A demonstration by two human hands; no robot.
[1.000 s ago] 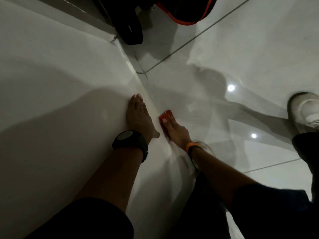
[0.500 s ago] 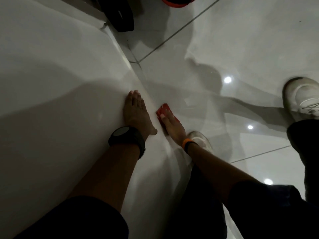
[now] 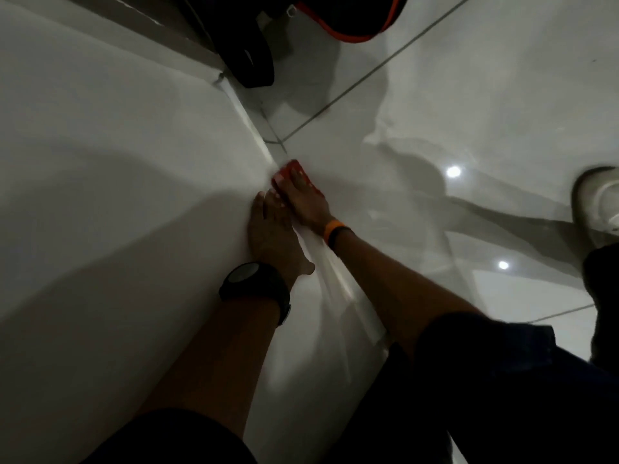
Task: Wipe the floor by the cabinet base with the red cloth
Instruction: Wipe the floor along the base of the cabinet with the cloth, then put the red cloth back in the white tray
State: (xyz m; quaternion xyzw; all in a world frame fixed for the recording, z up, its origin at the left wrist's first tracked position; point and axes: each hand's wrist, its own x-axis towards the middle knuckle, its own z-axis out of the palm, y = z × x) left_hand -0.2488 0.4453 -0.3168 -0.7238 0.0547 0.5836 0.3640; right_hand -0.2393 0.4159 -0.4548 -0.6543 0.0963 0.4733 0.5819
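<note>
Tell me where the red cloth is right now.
Head view, just above centre: the red cloth lies on the floor against the foot of the cabinet, pressed under the right hand; the left hand rests on the cabinet beside it.

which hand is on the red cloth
The right hand, wearing the orange wristband, presses flat on the red cloth at the cabinet's base. The left hand, wearing the black wristwatch, rests on the white cabinet panel instead.
</note>
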